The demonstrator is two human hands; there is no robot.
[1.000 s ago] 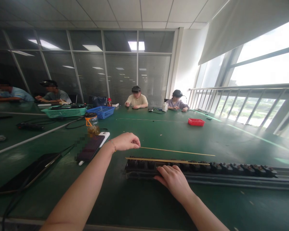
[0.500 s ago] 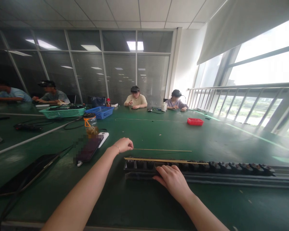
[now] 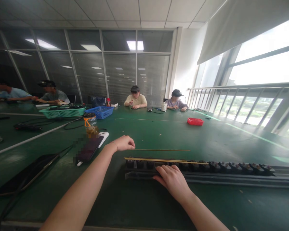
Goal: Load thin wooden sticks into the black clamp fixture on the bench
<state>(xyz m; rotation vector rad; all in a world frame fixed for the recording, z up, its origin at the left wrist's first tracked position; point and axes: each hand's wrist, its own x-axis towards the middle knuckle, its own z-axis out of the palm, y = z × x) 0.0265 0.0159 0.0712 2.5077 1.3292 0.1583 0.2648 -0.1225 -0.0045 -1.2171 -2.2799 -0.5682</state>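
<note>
My left hand (image 3: 125,143) is closed in a pinch at the left end of a thin brass-coloured rod (image 3: 162,150), which runs level to the right. Nearer to me, more thin rods (image 3: 173,161) of the same colour lie along the top of a long row of black blocks (image 3: 243,168). Over the near side of that row curls my right hand (image 3: 172,180), its thumb toward the left; the fingers' contact underneath is partly hidden. Dark metal rails (image 3: 219,180) lie alongside the blocks on the near side.
A phone (image 3: 90,149), a white device (image 3: 103,139) and a jar with an orange strap (image 3: 91,126) stand left of my hand. Further off are a green basket (image 3: 62,112), a blue basket (image 3: 101,112) and a red tray (image 3: 195,121). Several people sit across the table.
My left hand has shifted slightly to the right and down, and the rod in it now lies more level. My right hand stays in place.
</note>
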